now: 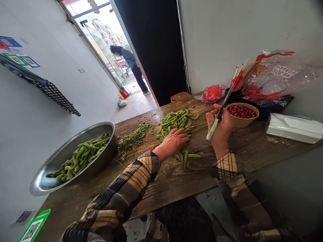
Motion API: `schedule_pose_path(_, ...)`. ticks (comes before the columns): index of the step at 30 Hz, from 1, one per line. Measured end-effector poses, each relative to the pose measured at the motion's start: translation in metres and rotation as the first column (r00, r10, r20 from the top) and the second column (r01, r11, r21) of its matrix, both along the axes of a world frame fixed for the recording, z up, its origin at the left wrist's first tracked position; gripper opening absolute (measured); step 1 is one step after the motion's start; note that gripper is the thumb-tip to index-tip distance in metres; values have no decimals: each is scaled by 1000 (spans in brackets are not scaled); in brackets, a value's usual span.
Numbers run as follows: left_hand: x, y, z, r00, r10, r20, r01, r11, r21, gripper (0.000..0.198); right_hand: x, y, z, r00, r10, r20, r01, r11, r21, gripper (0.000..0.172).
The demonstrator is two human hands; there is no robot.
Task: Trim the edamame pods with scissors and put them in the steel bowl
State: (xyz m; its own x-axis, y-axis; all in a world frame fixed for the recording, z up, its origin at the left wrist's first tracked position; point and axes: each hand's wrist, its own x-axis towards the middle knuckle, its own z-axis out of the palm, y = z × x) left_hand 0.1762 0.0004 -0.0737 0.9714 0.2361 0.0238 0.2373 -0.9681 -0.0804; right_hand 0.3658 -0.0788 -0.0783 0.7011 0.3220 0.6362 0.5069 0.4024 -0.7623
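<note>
My left hand [174, 143] lies on the near side of a pile of green soybean pods [176, 121], fingers stretched out and slightly apart. In my right hand [222, 129], raised above the table, is what looks like a pair of scissors [214, 126], seen edge-on, with a pale green handle and dark blades pointing up and away. A few loose pods [186, 158] lie nearer to me, just below my left hand. To the left of the pile spreads a heap of small green trimmings [133, 139]. More pods fill part of a large metal basin [111, 131] at the left.
Behind my right hand stands a paper bowl [242, 121] of red seeds. Skewers [239, 77], clear plastic packaging [280, 72], a red wrapped bundle [213, 93] and a tissue pack [294, 127] occupy the right side. A person [133, 64] bends over near the doorway.
</note>
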Motion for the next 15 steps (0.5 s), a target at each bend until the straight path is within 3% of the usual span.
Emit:
schedule_pose_path(5,-36,-18,1,961,151,233,-115,980,-161,27,-8,-1,0,997,-36,63,37,999,-11,35)
schedule_pose_path(8,-59,-23,0,804,408,432,-246,891,-383,22,-15,1,-3,993,7,114,-1,999,-51,34)
schedule_pose_path(10,-77,-24,0,623,613,486,-267,750,-605,15,-23,3,-8,992,76,103,-66,993,-94,35)
schedule_pose_path(12,-94,-27,1,449,775,445,-176,565,-806,8,-34,7,-16,989,141,45,-134,982,-132,37)
schedule_pose_path(15,-113,-32,3,315,895,315,48,317,-947,26,-54,11,-30,971,238,-33,-240,953,-185,39)
